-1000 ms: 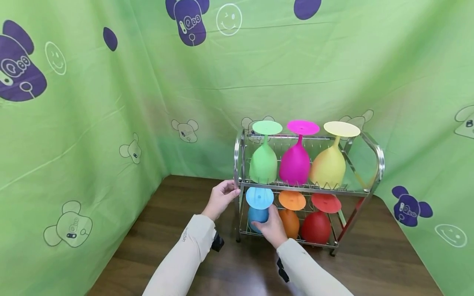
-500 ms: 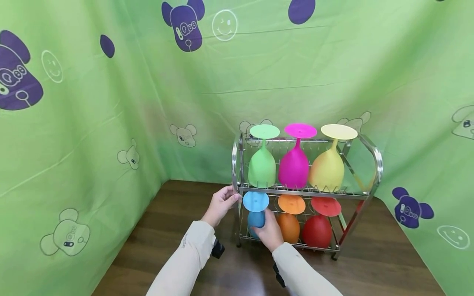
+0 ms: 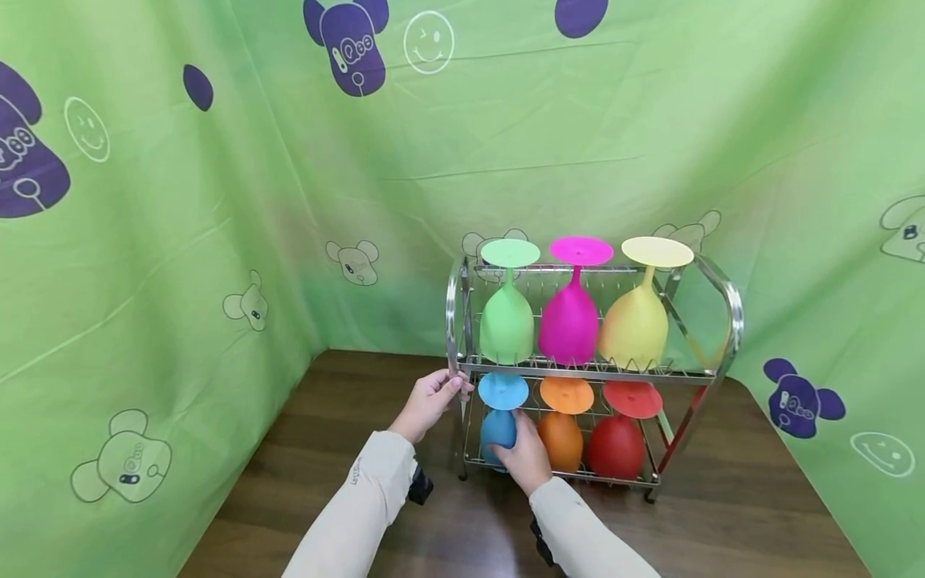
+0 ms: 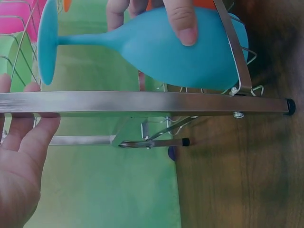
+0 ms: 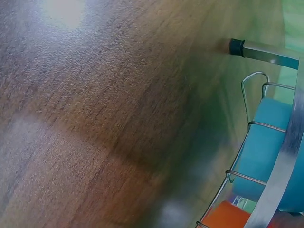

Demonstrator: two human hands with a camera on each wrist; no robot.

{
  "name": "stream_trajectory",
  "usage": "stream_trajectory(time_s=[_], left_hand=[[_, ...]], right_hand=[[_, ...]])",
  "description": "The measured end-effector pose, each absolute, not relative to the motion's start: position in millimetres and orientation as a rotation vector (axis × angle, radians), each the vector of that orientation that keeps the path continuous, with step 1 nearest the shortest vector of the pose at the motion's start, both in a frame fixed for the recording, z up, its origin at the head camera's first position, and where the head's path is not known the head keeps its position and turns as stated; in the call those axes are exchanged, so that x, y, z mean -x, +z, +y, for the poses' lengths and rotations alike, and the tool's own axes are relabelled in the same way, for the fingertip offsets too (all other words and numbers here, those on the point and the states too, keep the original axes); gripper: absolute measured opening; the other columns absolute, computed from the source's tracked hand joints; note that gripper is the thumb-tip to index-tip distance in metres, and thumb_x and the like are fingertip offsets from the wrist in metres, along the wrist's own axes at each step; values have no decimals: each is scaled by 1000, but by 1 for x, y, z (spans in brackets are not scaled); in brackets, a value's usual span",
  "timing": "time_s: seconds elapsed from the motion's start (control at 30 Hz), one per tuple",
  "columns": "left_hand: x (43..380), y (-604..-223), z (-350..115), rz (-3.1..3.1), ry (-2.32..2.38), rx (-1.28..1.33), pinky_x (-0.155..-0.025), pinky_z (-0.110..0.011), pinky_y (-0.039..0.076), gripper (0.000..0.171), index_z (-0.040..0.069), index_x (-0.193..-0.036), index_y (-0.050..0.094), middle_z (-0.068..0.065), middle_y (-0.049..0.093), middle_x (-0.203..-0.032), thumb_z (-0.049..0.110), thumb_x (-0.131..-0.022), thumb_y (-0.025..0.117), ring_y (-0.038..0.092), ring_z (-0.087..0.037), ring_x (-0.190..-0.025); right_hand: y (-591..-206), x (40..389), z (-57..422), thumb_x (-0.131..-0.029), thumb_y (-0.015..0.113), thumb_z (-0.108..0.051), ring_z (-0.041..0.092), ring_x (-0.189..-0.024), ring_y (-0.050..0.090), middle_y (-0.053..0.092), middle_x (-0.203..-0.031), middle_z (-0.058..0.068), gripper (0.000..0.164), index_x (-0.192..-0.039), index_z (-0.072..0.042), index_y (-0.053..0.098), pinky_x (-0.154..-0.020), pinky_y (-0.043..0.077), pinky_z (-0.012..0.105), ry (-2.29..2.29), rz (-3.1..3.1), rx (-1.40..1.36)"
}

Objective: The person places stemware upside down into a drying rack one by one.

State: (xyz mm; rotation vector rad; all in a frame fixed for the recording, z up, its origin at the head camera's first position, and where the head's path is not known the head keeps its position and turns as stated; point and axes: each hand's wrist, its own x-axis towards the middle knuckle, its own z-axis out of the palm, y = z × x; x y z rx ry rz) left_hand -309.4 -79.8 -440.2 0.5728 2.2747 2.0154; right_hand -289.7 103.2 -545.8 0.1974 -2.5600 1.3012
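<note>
My right hand (image 3: 529,455) holds the bowl of a blue goblet (image 3: 495,437), upside down at the left of the rack's lower tier. In the left wrist view the right thumb (image 4: 183,23) lies along the side of the goblet's bowl (image 4: 190,61). My left hand (image 3: 425,405) grips the left post of the two-tier metal rack (image 3: 451,321), its fingers wrapped round the bar (image 4: 142,103). Beside the right hand stand an orange goblet (image 3: 562,441) and a red goblet (image 3: 617,448), both inverted. In the right wrist view the blue bowl (image 5: 266,147) shows behind the wire.
Upside down on the upper tier are a green goblet (image 3: 507,325), a magenta goblet (image 3: 569,327) and a yellow goblet (image 3: 634,327). The rack stands on a dark wooden surface (image 3: 376,385). Green patterned cloth (image 3: 535,120) hangs behind and at both sides.
The blue goblet has shifted slightly with my right hand and shows more of its bowl under the base. My left hand stays on the post. The head view has shifted a little.
</note>
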Motion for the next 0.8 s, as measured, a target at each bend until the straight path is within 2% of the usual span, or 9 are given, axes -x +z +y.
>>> stream_trajectory(time_s=[0.17, 0.27, 0.33, 0.43, 0.5, 0.63, 0.73, 0.8], left_hand=[[311, -441, -78, 2274, 2021, -558, -76, -39, 51, 29, -13, -110, 56, -22, 68, -103, 13, -100, 50, 63, -38, -97], [311, -443, -79, 2302, 2057, -518, -80, -44, 53, 29, -14, -107, 58, -23, 68, -100, 13, -99, 52, 64, -37, -96], [311, -446, -82, 2373, 2048, -499, -80, -41, 53, 28, -14, -104, 60, -24, 68, -97, 12, -98, 54, 65, -30, -89], [307, -458, -94, 2524, 1973, -476, -73, -33, 52, 26, -13, -103, 64, -25, 67, -93, 11, -96, 57, 61, -22, -79], [303, -471, -106, 2611, 1910, -470, -73, -30, 50, 26, -13, -104, 64, -25, 67, -94, 11, -96, 57, 61, -22, -79], [293, -500, -137, 2740, 1784, -428, -85, -37, 50, 29, -12, -110, 63, -24, 67, -106, 12, -96, 56, 63, -35, -97], [286, -517, -161, 2851, 1601, -381, -89, -44, 48, 30, -9, -114, 63, -22, 66, -111, 14, -95, 58, 61, -38, -105], [281, -525, -175, 2914, 1459, -359, -90, -47, 47, 31, -7, -115, 64, -21, 65, -113, 15, -94, 60, 60, -38, -107]], right_hand=[[-546, 289, 104, -76, 79, -6, 47, -115, 50, 47, -131, 30, 75, -137, 11, 38, -95, 40, 60, 1274, -2572, -180], [-544, 288, 101, -77, 78, -4, 47, -117, 49, 45, -133, 31, 77, -138, 11, 35, -96, 39, 60, 1264, -2567, -185], [-543, 285, 99, -77, 78, -3, 47, -118, 48, 44, -134, 31, 77, -139, 11, 35, -97, 39, 60, 1265, -2559, -180], [-543, 275, 99, -78, 77, -2, 46, -121, 45, 43, -136, 31, 76, -140, 10, 35, -98, 38, 58, 1290, -2552, -196], [-544, 265, 102, -78, 77, -3, 45, -123, 44, 43, -137, 30, 75, -140, 10, 36, -98, 39, 58, 1306, -2554, -228], [-546, 243, 120, -77, 78, -4, 43, -122, 46, 45, -136, 29, 74, -138, 9, 39, -95, 42, 57, 1270, -2517, -369], [-545, 228, 142, -73, 80, -5, 39, -118, 51, 51, -132, 25, 72, -135, 8, 45, -91, 46, 53, 1125, -2473, -478], [-543, 218, 161, -70, 82, -6, 36, -113, 55, 56, -128, 22, 70, -131, 7, 50, -93, 48, 39, 993, -2438, -539]])
